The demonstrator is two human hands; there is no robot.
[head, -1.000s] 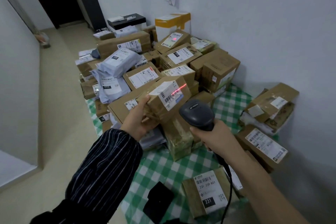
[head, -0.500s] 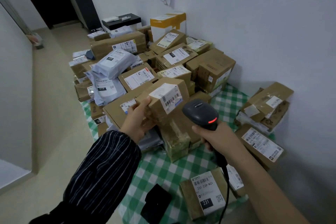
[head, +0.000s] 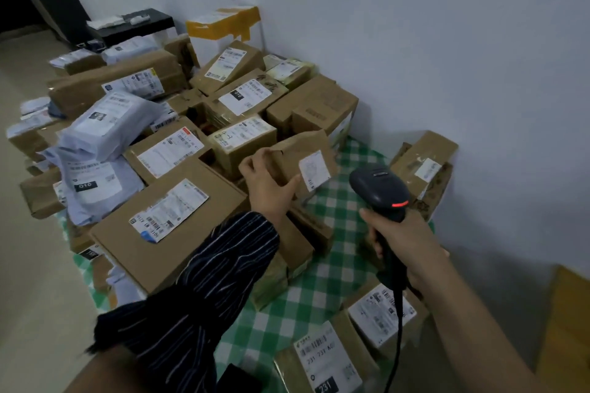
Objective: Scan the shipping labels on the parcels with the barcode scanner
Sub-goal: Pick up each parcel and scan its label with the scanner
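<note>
Gripping small cardboard parcel [head: 301,150] at its left edge: left hand [head: 266,188], fingers curled round it. Barcode scanner [head: 380,190] just right of parcel, not touching; right hand [head: 404,241] clamped round scanner handle

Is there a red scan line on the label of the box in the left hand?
No: the label on the box the left hand grips bears no red line; only the scanner itself glows red.

White wall [head: 447,41], beige floor [head: 28,297] — dim light
</note>
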